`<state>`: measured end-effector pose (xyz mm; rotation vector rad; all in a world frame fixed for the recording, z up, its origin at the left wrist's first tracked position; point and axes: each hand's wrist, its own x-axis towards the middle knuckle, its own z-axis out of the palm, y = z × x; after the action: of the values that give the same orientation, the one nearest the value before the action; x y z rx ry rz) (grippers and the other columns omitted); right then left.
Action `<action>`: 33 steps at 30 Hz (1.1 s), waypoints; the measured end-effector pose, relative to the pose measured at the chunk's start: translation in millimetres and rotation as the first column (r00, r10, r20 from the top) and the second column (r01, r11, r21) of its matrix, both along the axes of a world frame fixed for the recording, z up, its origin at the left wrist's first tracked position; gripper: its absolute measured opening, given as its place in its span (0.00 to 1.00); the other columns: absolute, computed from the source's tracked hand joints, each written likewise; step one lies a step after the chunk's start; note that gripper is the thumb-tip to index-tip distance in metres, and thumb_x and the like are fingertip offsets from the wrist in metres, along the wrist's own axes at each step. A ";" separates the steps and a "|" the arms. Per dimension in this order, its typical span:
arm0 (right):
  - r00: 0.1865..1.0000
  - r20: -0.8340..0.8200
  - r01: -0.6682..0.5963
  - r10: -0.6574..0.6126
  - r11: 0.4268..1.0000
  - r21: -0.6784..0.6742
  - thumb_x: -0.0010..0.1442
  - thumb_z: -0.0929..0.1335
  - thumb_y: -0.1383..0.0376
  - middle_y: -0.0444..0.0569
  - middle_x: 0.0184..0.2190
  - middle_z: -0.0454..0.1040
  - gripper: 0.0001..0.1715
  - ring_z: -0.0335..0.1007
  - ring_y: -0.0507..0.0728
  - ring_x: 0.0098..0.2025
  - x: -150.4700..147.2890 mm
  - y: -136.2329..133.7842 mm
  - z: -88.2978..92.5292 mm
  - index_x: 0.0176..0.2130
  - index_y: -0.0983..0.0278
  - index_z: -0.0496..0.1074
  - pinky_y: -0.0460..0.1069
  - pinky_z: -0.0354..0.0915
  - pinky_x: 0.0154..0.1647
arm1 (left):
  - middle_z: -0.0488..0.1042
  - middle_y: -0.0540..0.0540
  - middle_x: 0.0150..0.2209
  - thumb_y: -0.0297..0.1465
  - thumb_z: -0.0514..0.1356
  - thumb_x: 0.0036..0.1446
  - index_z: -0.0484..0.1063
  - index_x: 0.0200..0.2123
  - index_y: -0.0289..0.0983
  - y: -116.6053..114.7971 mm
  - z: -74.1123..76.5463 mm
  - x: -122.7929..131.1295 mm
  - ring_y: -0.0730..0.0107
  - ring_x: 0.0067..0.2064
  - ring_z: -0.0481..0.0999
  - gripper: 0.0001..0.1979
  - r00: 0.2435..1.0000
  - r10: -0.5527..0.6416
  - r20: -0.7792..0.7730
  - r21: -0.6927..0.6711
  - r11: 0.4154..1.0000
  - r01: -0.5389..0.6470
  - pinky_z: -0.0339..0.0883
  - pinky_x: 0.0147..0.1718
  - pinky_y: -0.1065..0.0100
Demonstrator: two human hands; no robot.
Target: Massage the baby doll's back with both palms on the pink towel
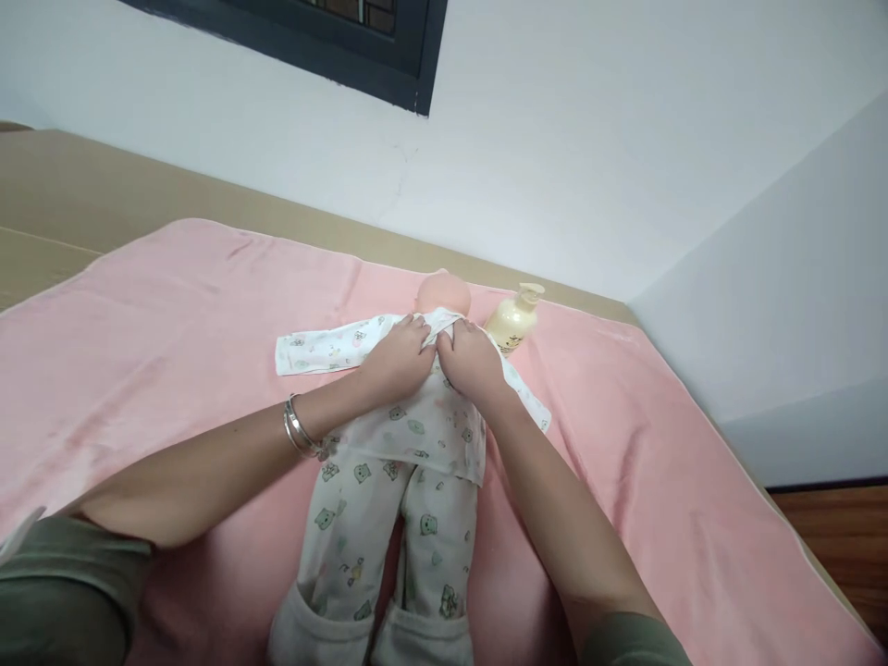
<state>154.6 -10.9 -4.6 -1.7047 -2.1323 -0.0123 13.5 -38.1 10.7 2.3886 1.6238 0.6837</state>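
Observation:
A baby doll (444, 293) lies on its back with its head away from me. It wears a white printed long-sleeved top (416, 428) and matching pants (353, 518), with grey-white socks or booties (326, 634) on the feet. My left hand (400, 356) pinches the top's fabric near the collar, and a silver bangle circles that wrist. Right beside it, my right hand (474, 361) also grips the collar cloth, thumbs close together. One sleeve stretches out to the left; the other slants down to the right, partly behind my forearm.
A cream pump bottle (513, 319) stands to the right of the doll's head. Beneath everything spreads a pink blanket (624, 444) over a tan surface (125, 180). A white wall (555, 139) with a dark window frame (347, 55) rises behind.

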 end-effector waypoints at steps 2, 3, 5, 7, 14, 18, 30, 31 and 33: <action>0.999 0.036 -0.004 0.003 1.000 0.020 0.71 0.57 0.63 0.65 0.50 0.78 0.23 0.74 0.66 0.54 -2.8 -3.7 -1.5 0.51 0.74 0.73 0.56 0.66 0.59 | 0.76 0.36 0.56 0.29 0.47 0.64 0.73 0.47 0.34 4.4 0.7 -2.9 0.53 0.61 0.72 0.17 0.999 0.028 0.036 -0.035 0.999 -0.027 0.65 0.66 0.53; 0.999 0.046 -0.004 0.002 1.000 0.030 0.72 0.57 0.62 0.65 0.49 0.79 0.24 0.74 0.66 0.54 -4.7 -7.1 -2.6 0.51 0.74 0.74 0.57 0.66 0.58 | 0.75 0.35 0.58 0.30 0.47 0.64 0.73 0.48 0.34 8.7 -0.1 -5.1 0.53 0.63 0.71 0.18 0.998 0.044 0.051 -0.049 0.998 -0.042 0.64 0.67 0.52; 0.998 0.070 -0.010 0.006 0.998 0.064 0.73 0.56 0.61 0.64 0.46 0.79 0.24 0.74 0.67 0.52 -9.2 -15.7 -5.9 0.50 0.73 0.74 0.57 0.67 0.57 | 0.75 0.35 0.58 0.33 0.47 0.64 0.74 0.48 0.34 19.3 -3.6 -10.1 0.51 0.62 0.72 0.19 0.994 0.077 0.074 -0.056 0.996 -0.073 0.65 0.65 0.52; 0.992 0.122 -0.041 0.025 0.991 0.130 0.72 0.56 0.62 0.64 0.44 0.79 0.24 0.74 0.67 0.51 -13.5 -24.5 -10.2 0.48 0.72 0.75 0.58 0.67 0.57 | 0.78 0.36 0.53 0.37 0.47 0.64 0.75 0.44 0.34 29.2 -7.7 -14.7 0.52 0.55 0.76 0.20 0.992 0.088 0.091 -0.046 0.995 -0.084 0.68 0.60 0.53; 1.000 0.023 -0.024 0.022 0.995 0.101 0.71 0.56 0.63 0.64 0.52 0.77 0.24 0.73 0.66 0.56 -10.4 -17.0 -13.2 0.53 0.73 0.73 0.56 0.67 0.59 | 0.80 0.36 0.39 0.33 0.47 0.63 0.75 0.33 0.35 21.4 -6.8 -9.8 0.53 0.43 0.77 0.18 0.995 0.093 -0.020 0.072 0.993 -0.092 0.72 0.50 0.53; 0.998 -0.064 0.013 -0.014 1.000 -0.013 0.71 0.58 0.61 0.65 0.57 0.75 0.26 0.69 0.68 0.61 -5.2 -2.1 -6.1 0.58 0.76 0.69 0.57 0.64 0.64 | 0.78 0.32 0.42 0.28 0.46 0.62 0.74 0.33 0.35 9.1 -7.0 -2.0 0.49 0.48 0.76 0.16 0.992 0.079 -0.102 0.140 0.988 -0.065 0.71 0.54 0.50; 0.989 0.094 -0.123 0.113 0.986 0.108 0.68 0.57 0.69 0.64 0.47 0.77 0.18 0.72 0.66 0.51 -15.4 -31.1 -8.4 0.46 0.69 0.74 0.59 0.66 0.60 | 0.75 0.35 0.56 0.35 0.48 0.63 0.69 0.59 0.32 32.1 -31.8 -7.4 0.50 0.59 0.71 0.25 0.972 0.157 0.173 0.125 0.976 -0.180 0.63 0.66 0.48; 0.994 0.043 -0.100 0.097 0.992 0.072 0.69 0.57 0.67 0.63 0.47 0.78 0.19 0.73 0.65 0.51 -13.7 -28.1 -6.8 0.46 0.69 0.74 0.58 0.67 0.59 | 0.75 0.35 0.56 0.36 0.48 0.63 0.69 0.60 0.32 31.9 -34.8 -7.4 0.50 0.59 0.71 0.26 0.967 0.162 0.195 0.132 0.973 -0.190 0.63 0.66 0.48; 0.996 -0.060 -0.062 0.062 0.998 0.003 0.71 0.56 0.63 0.61 0.49 0.78 0.22 0.73 0.65 0.51 -10.1 -18.3 -4.9 0.49 0.69 0.73 0.57 0.68 0.58 | 0.75 0.35 0.57 0.37 0.49 0.63 0.69 0.60 0.32 31.8 -39.4 -7.5 0.49 0.60 0.71 0.26 0.960 0.169 0.223 0.141 0.969 -0.203 0.63 0.66 0.48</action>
<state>144.5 -29.2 -9.6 -1.6172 -2.1390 0.0552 6.0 -6.2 -28.7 2.1923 1.7763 1.1031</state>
